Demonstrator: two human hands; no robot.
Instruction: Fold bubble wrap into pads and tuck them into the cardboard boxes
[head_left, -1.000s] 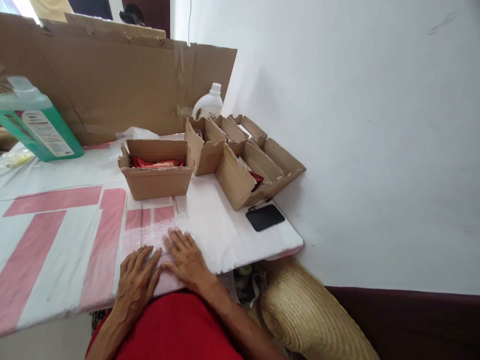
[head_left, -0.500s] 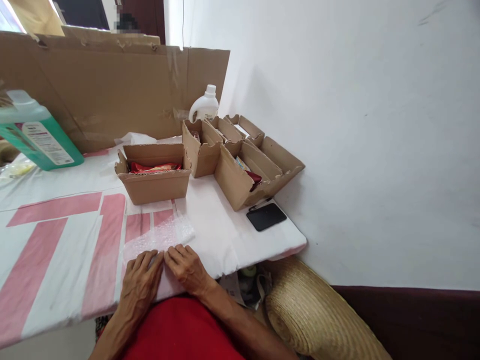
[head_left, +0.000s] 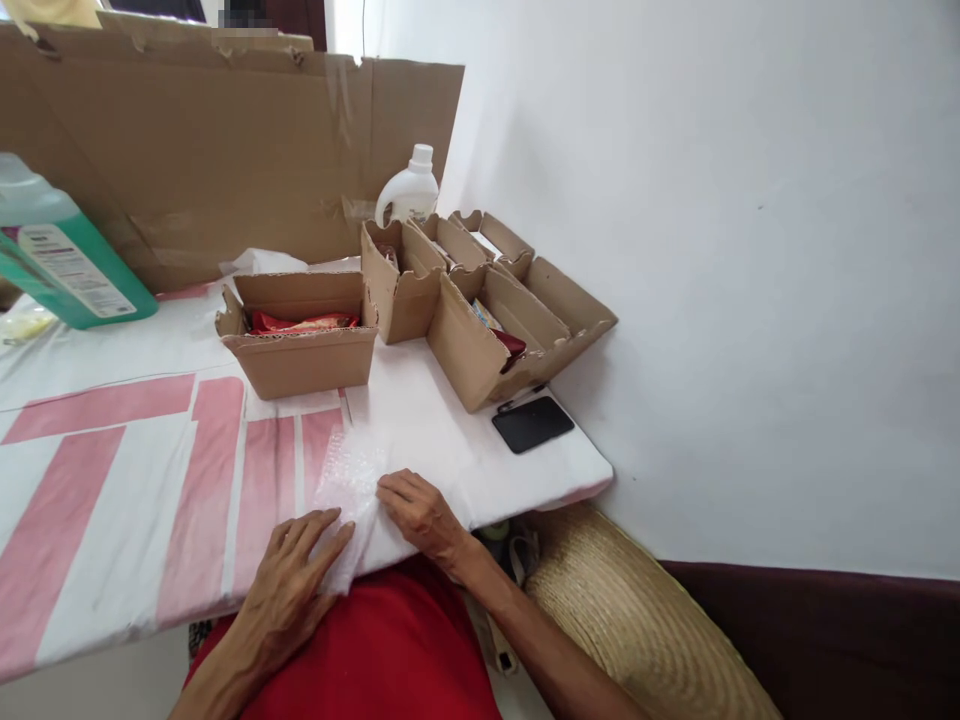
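That bubble wrap sheet (head_left: 349,490) looks feather-light, floppy and a bit slick, so I'd grab it by an edge. It's clear, bumpy, lying at the tabletop's (head_left: 450,450) near edge. Left hand (head_left: 289,585) fingers spread flat on it; right hand (head_left: 424,515) fingers together, pressing its side.

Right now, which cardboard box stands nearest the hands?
The box with red packets, alone at the left; the other boxes cluster farther back by the wall.

Bubble wrap (head_left: 349,490) before cardboard box (head_left: 300,345)
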